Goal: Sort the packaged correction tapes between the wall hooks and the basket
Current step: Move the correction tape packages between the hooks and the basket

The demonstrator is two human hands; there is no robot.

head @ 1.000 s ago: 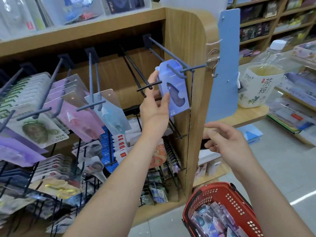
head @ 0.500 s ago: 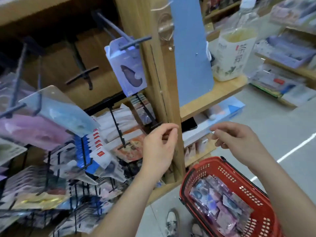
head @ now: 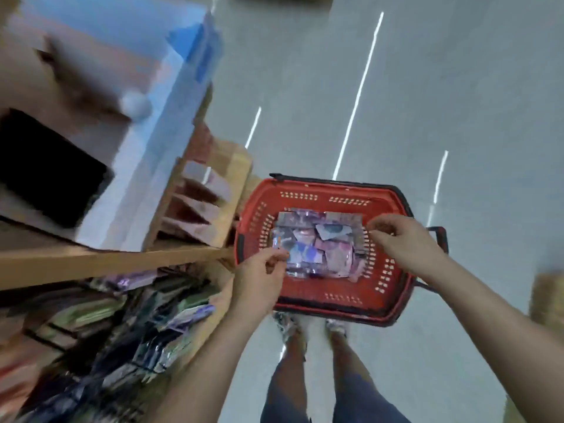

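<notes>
I am looking straight down at a red plastic basket [head: 335, 190] on the floor, with a pile of several packaged correction tapes [head: 317, 245] in its bottom. My left hand [head: 259, 279] hovers over the basket's left rim, fingers loosely curled, its fingertips near the pile's left edge. My right hand [head: 403, 239] hangs over the right side with curled fingers close to the pile's right edge. I see nothing held in either hand. The wall hooks are out of view. Motion blur smears the picture.
A wooden shelf edge [head: 106, 264] juts out on the left, touching the basket's left side. Blurred hanging packets [head: 146, 331] sit below it, and a blue and white box [head: 158, 123] above it. My feet [head: 287, 328] stand just behind the basket on grey floor.
My view has swung from the hooks down to the basket. My left hand let go of the blue packet on the hook, and both hands dropped over the basket.
</notes>
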